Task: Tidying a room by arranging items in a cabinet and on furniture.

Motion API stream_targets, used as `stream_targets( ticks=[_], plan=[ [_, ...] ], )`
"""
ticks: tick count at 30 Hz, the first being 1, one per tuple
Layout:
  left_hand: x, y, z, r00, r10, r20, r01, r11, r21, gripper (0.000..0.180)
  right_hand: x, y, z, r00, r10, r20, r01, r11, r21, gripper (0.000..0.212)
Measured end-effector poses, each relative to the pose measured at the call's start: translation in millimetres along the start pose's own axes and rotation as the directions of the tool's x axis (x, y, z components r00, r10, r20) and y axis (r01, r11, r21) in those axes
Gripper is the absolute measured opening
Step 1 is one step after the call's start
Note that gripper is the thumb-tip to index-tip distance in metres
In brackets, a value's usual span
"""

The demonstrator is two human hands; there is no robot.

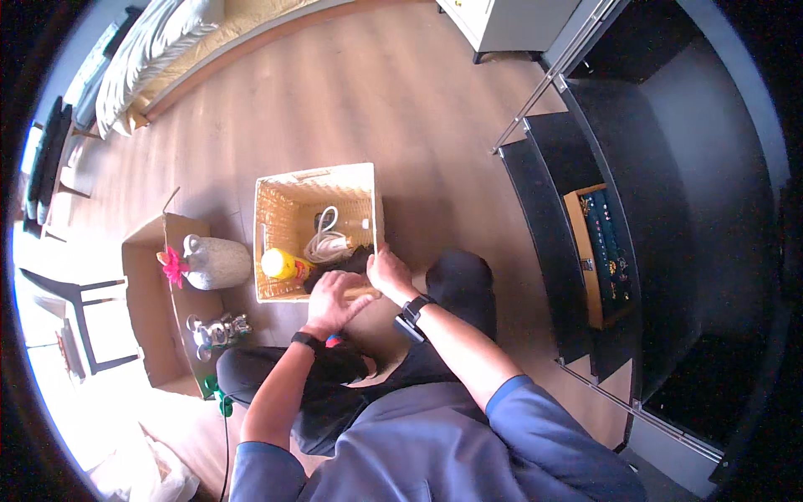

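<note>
A pale woven basket (316,177) stands on the floor in front of my crossed legs. My left hand (333,303) is at its near wall, fingers over the rim and thumb outside, closed on that edge. At the near right corner my right hand (390,271) is wrapped round the rim. Inside the basket lie a yellow bottle (286,264), a coiled white cable (320,246) and something dark and soft-looking (357,262), partly hidden by my hands. My fingertips inside the basket are hard to make out.
Left of the basket are a grey speckled vase (219,262) with a pink flower, a shiny silver figure (219,331) and an open cardboard box (150,314). On black shelving (548,217) at right rests an open wooden jewellery case (583,243). A green-ended cord (224,402) runs by my left knee.
</note>
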State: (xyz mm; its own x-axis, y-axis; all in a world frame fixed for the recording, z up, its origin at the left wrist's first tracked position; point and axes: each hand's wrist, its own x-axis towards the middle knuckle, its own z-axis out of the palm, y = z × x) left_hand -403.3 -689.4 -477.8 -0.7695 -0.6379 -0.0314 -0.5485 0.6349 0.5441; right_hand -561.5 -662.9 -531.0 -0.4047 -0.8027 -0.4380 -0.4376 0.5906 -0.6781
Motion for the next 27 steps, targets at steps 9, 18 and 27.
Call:
stream_targets(
  ticks=[9, 18, 27],
  plan=[
    [-27, -106, -47, 0.383, -0.689, -0.615, 0.706, 0.648, -0.286, 0.063, -3, 12, -11, 1.0, 0.029, 0.007, -0.029, 0.999, 0.015, 0.037],
    [-11, -73, 1, 0.608, -0.789, 0.09, 0.485, 0.278, -0.829, 0.068, -22, 70, -74, 0.99, -0.057, -0.129, 0.061, 0.998, 0.026, 0.025],
    [39, -34, 36, 0.675, -0.735, 0.064, 0.45, 0.341, -0.825, 0.065, -5, 85, -150, 0.971, -0.086, -0.225, 0.073, 0.995, -0.064, 0.018]
  ],
)
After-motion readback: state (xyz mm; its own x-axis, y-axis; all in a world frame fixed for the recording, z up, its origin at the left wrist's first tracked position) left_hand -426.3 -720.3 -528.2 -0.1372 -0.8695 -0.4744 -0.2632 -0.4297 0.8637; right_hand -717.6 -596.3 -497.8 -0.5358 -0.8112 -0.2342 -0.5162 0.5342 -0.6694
